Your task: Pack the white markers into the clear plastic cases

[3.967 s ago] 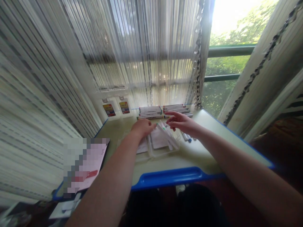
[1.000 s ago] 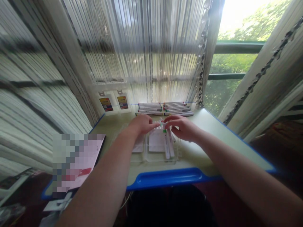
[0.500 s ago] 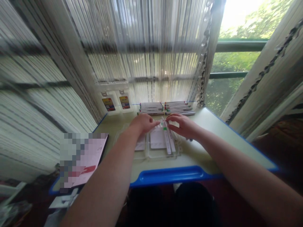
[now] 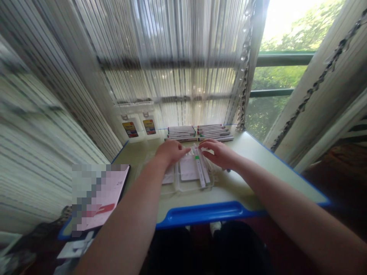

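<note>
My left hand and my right hand meet over the far end of a clear plastic case on the desk. The case holds a white insert and a few white markers lying lengthwise at its right side. One of them has a green band. The curled fingertips of both hands close on the far ends of these markers. My left fingers are pressed together at the caps. My right fingers arch over them from the right.
Two rows of markers lie along the back of the desk under the striped curtain. Two small packs lean at the back left. A pink sheet lies front left. A blue groove runs along the front edge.
Four seconds ago my right hand was spread open above slanted markers. Now the markers lie straight in the case's right side and both hands have closed in on their far ends.
</note>
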Demonstrator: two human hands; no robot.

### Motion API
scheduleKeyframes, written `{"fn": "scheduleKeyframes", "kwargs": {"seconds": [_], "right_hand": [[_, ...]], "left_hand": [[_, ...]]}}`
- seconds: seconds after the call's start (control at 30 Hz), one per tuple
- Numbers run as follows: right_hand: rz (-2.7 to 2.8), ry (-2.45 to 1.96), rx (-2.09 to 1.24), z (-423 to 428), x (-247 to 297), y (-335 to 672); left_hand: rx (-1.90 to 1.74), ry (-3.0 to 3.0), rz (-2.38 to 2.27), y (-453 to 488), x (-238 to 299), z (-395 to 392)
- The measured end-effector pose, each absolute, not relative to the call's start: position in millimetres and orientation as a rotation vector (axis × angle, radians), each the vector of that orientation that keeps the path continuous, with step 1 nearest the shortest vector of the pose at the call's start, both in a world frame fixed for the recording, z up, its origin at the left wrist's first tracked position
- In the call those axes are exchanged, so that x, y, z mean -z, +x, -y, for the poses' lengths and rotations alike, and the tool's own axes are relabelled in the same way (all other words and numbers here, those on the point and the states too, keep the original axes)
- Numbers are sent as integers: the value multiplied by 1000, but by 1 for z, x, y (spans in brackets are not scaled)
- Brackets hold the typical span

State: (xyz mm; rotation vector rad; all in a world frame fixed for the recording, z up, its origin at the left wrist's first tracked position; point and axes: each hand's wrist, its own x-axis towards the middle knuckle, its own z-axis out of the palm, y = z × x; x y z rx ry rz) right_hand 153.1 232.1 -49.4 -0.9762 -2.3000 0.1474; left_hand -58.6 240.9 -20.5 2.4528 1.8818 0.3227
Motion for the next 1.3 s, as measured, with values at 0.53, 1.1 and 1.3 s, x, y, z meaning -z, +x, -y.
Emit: {"fn": "scheduleKeyframes", "kwargs": {"seconds": [0.53, 1.1, 1.3], "right_hand": [[2274, -1091, -220, -228, 47, 152], [2183, -966, -350, -228, 46, 154], [2126, -927, -376, -228, 45, 154]], "left_hand": [[-333, 2489, -1967, -54, 17, -238], [-479, 2459, -1997, -55, 15, -236], [-504, 2452, -2006, -55, 16, -237]]}}
